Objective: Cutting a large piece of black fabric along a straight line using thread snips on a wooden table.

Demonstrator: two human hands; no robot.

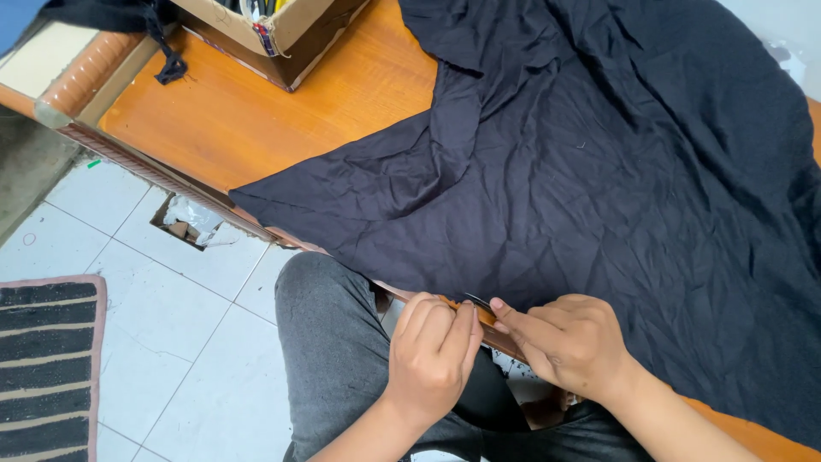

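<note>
A large dark navy cloth [599,171] lies wrinkled across an orange wooden table [256,111], with one corner folded over near the middle. Both hands meet at the cloth's near hem, right at the table's front edge. My left hand [432,355] has its fingers curled and pinches the hem from the left. My right hand [569,342] pinches the same hem from the right, thumb and forefinger pointing towards the left hand. A small dark bit of the hem [479,301] shows between the fingertips.
An open cardboard box [274,38] stands at the table's far left, with a black strap [167,60] hanging beside it. My grey-trousered knee [329,334] is under the table edge. White floor tiles [171,342], a striped mat [47,368] and a broken tile hole [192,222] lie at left.
</note>
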